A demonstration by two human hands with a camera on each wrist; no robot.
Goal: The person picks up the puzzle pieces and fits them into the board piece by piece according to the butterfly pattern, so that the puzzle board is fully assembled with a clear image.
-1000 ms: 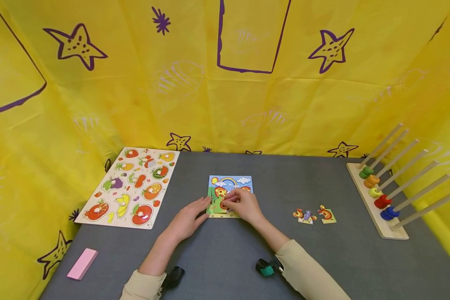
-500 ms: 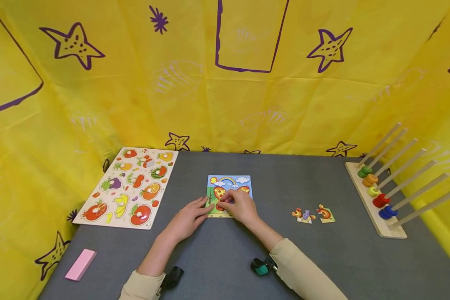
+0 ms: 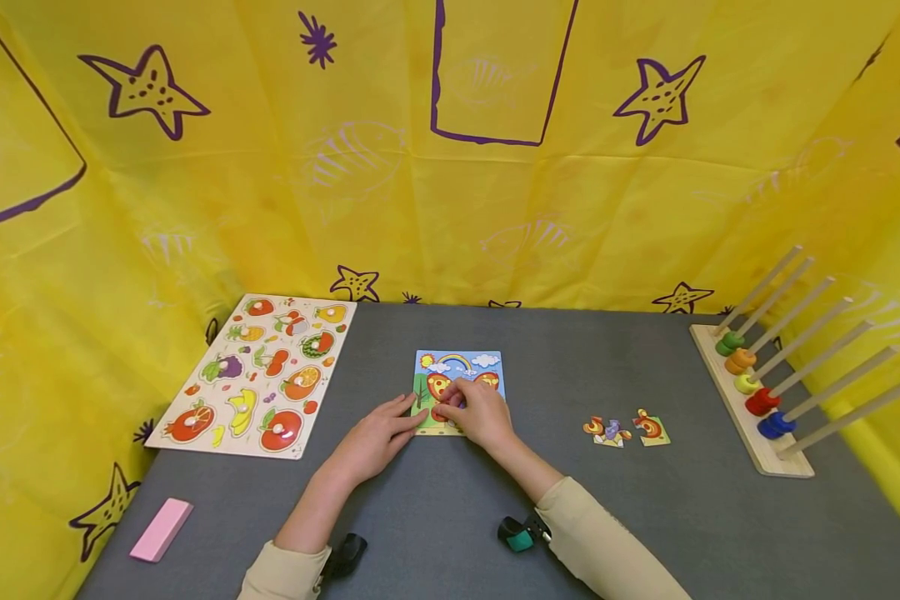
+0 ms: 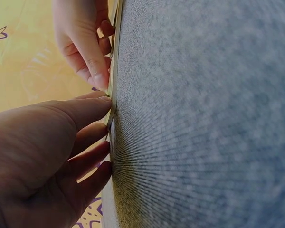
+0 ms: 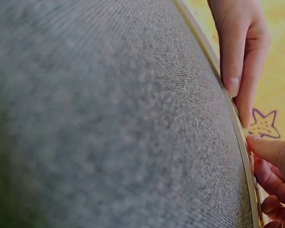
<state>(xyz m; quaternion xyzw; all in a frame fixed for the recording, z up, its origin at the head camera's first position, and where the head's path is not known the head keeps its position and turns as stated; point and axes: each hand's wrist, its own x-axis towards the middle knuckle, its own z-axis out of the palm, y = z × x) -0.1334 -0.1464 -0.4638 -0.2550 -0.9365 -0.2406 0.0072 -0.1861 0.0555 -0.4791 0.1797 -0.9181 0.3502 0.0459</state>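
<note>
A small jigsaw board (image 3: 457, 360) with a rainbow, clouds and a butterfly lies on the table in the head view. Along its left edge rests my left hand (image 3: 375, 433), fingers extended and touching the board. Over the board's lower middle, my right hand (image 3: 482, 414) bends its thumb and fingers onto a red-orange puzzle piece (image 3: 440, 414), which they partly hide. Both wrist views show the board nearly edge-on, with the left hand (image 4: 42, 142) and right hand (image 5: 275, 166) close together. Two loose puzzle pieces (image 3: 608, 432) lie to the right of the board.
On the left is a fruit knob puzzle (image 3: 270, 392), with a pink block (image 3: 161, 530) nearer the front. A wooden peg stand (image 3: 753, 408) with coloured rings stands on the right. Behind the grey table (image 3: 435, 517) hangs a yellow curtain (image 3: 270, 192).
My right hand has shifted slightly left and lower on the board with the puzzle piece. My left fingers stay at the board's left edge. The loose pieces keep their places.
</note>
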